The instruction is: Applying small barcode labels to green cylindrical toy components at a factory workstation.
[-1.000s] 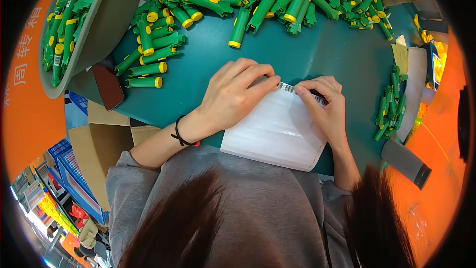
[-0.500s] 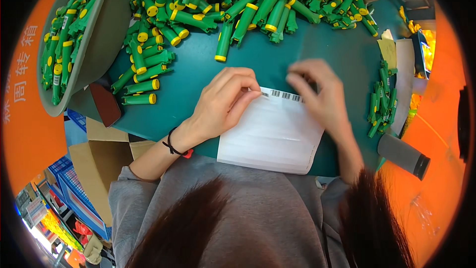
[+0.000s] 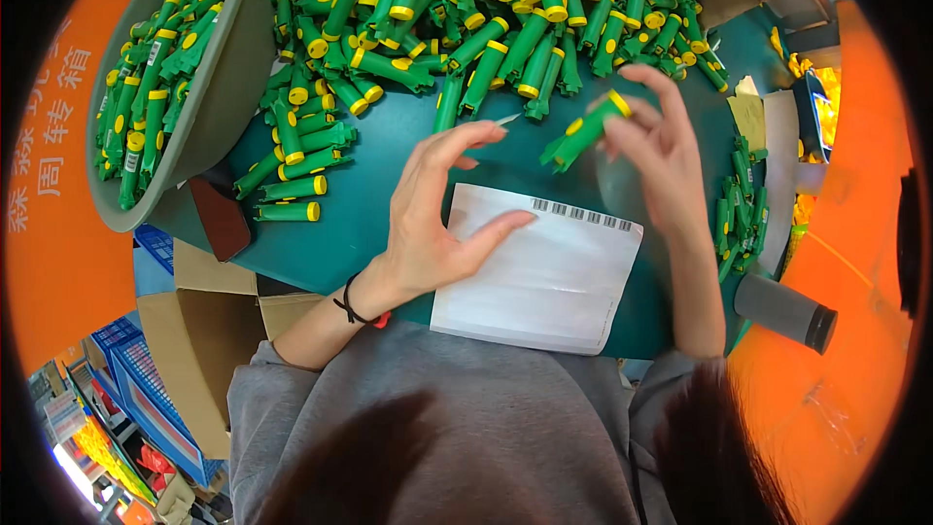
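My left hand [image 3: 432, 219] has its thumb and fingers spread wide, the thumb resting over the upper edge of a white label sheet [image 3: 535, 277]. A small pale sticker [image 3: 507, 120] appears to cling to a fingertip of that hand. A row of barcode stickers [image 3: 583, 214] runs along the sheet's far edge. Above and right of the sheet, my right hand [image 3: 656, 141] grips a green plastic tube with a yellow cap [image 3: 588, 131] between thumb and fingers, tilted, its capped end near the fingers. Some right fingers are hidden behind it.
A heap of green tubes [image 3: 525, 39] covers the far table. More fill a grey-green tub [image 3: 209, 117] at left. Labelled-looking tubes [image 3: 743, 204] lie at right, near a grey tumbler [image 3: 785, 311]. An opened cardboard box [image 3: 199, 316] stands below the left edge.
My right hand, empty half a second ago, now holds a green tube above the sheet. My left hand has opened from its pinch at the sheet's corner, a sticker now on its fingertip.
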{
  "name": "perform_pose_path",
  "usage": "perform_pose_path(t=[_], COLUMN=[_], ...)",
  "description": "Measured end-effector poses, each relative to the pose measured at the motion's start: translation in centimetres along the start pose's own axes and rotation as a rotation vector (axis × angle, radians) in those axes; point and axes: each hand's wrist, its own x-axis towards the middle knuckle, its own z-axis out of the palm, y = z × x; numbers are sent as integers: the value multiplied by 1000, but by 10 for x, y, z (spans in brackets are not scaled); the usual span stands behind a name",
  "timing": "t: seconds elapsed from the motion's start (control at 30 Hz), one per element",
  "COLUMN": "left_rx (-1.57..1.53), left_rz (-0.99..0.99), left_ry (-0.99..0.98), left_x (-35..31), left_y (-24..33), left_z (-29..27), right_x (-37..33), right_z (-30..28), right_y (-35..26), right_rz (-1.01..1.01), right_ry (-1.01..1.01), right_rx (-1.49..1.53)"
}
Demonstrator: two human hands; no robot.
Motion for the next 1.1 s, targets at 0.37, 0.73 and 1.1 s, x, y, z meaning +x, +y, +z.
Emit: perform_pose_path(t=[0.37,0.73,1.1], left_rx=[-564,-281,-319], left_rz=[-468,-273,-344], left_ry=[-139,-284,-326], left_x=[8,33,34], left_y=[31,52,52], left_z=[31,20,21], right_x=[-76,-86,-86], right_z=[6,2,3], right_y=[34,43,41], right_rz=[-47,-169,-230], right_ry=[0,-25,-49], right_rx=[285,136,128])
